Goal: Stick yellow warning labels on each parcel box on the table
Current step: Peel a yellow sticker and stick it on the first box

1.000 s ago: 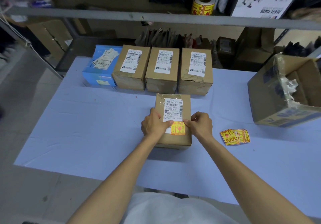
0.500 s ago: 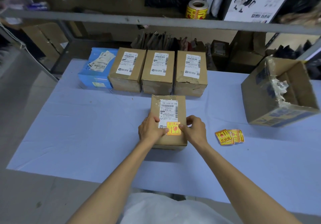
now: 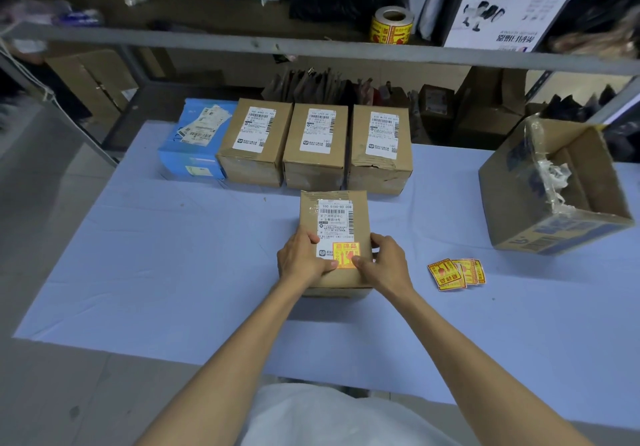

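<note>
Your left hand (image 3: 304, 259) and right hand (image 3: 385, 262) grip the near parcel box (image 3: 311, 218), thumbs on its yellow warning label (image 3: 346, 253). Rub outward, flattening every corner.

Yellow warning label (image 3: 346, 254) lies flat atop brown parcel box (image 3: 334, 237).

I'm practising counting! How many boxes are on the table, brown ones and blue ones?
Brown boxes: 5
Blue box: 1
Total: 6
</note>
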Tool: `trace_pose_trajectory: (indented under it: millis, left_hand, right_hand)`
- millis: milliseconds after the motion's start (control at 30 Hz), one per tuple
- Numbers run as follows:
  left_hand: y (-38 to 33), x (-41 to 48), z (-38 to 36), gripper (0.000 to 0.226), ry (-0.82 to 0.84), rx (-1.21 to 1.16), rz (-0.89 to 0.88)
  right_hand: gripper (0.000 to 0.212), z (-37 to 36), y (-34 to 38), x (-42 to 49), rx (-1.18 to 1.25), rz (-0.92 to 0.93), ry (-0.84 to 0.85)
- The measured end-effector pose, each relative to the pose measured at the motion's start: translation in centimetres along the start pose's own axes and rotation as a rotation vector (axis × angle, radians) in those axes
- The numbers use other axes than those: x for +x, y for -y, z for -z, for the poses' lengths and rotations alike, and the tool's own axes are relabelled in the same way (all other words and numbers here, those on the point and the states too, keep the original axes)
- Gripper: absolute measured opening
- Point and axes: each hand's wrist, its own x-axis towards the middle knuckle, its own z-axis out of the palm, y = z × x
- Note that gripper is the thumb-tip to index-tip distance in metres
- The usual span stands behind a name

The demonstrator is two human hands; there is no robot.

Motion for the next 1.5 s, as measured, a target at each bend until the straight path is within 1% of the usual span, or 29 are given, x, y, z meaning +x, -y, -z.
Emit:
trace_pose_trajectory:
  millis: [67,133,233,300,400,467,533,567,633,700,767,800,867,967,1033,1067,1133,1200,1267,1433,1500]
  left_hand:
    - [0.0,0.0,-0.1,0.058,-0.008,0.011,-0.010]
    - [0.0,-0.1,-0.1,0.056,-0.009,0.012,-0.012]
    - [0.1,-0.1,-0.1,0.055,-0.002,0.010,-0.019]
    - [0.2,-0.1,0.1,0.056,0.008,0.007,-0.021]
    - [0.2,0.0,0.5,0.054,0.051,-0.026,-0.007]
    - [-0.1,0.3,0.9,0.040,0.111,-0.104,0.016]
    - [-0.7,0.5,1.4,0.019,0.176,-0.267,0.008]
    - [-1.1,0.5,1.7,0.014,0.199,-0.326,-0.023]
    - [-1.7,0.4,2.3,0.027,0.211,-0.363,-0.119]
    - [-2.2,0.2,2.8,0.031,0.217,-0.408,-0.187]
    - [-2.3,0.3,2.8,0.029,0.199,-0.538,-0.248]
    - [-2.3,0.2,2.8,0.029,0.175,-0.625,-0.247]
    - [-2.6,0.0,3.1,0.027,0.047,-0.747,-0.173]
    - [-2.5,0.0,3.3,0.023,-0.146,-0.789,-0.095]
    - [-2.1,0.1,3.4,0.022,-0.203,-0.733,-0.058]
    - [-2.0,0.2,3.4,0.022,-0.198,-0.721,-0.041]
    - [-1.9,0.1,3.4,0.021,-0.126,-0.789,-0.036]
    - [-2.1,-0.1,3.4,0.015,-0.044,-0.856,-0.062]
    - [-2.3,-0.3,3.4,0.013,0.023,-0.892,-0.094]
    - [-3.0,-0.8,3.4,0.010,0.082,-1.043,-0.117]
    - [-3.5,-1.0,3.4,0.010,0.126,-1.114,-0.136]
  right_hand:
    - [0.060,-0.1,0.1,-0.6,-0.017,-0.012,-0.018]
    - [0.062,-0.4,0.2,-1.0,-0.064,0.012,-0.019]
    - [0.048,-0.5,0.5,-0.7,0.004,-0.017,-0.037]
    - [0.038,-0.1,0.7,-0.3,0.024,-0.029,-0.011]
    - [0.033,0.6,0.5,-0.2,0.020,0.019,0.042]
    - [0.028,1.0,0.4,-0.1,0.017,0.049,0.058]
    - [0.029,1.3,0.5,0.2,-0.003,0.043,0.075]
    - [0.029,1.4,0.8,0.4,-0.036,0.035,0.064]
    - [0.032,1.6,1.9,0.4,-0.120,0.037,-0.031]
    - [0.036,1.7,3.2,0.2,-0.111,0.127,-0.124]
    - [0.036,1.6,4.7,-0.1,-0.015,0.238,-0.145]
    - [0.036,1.6,5.5,-0.4,0.040,0.274,-0.135]
    - [0.036,1.6,6.6,-0.8,0.126,0.345,-0.122]
    - [0.031,1.7,7.4,-1.3,0.208,0.430,-0.099]
    - [0.024,1.9,7.7,-1.5,0.227,0.440,-0.061]
    - [0.023,1.9,7.8,-1.6,0.231,0.443,-0.048]
    - [0.018,1.9,7.9,-1.6,0.244,0.442,-0.038]
    - [0.013,2.2,7.9,-1.4,0.265,0.417,-0.036]
    - [0.012,2.4,8.0,-1.1,0.285,0.391,-0.041]
    - [0.016,3.3,8.5,-1.2,0.448,0.307,-0.147]
    - [0.015,4.0,8.5,-0.9,0.468,0.280,-0.196]
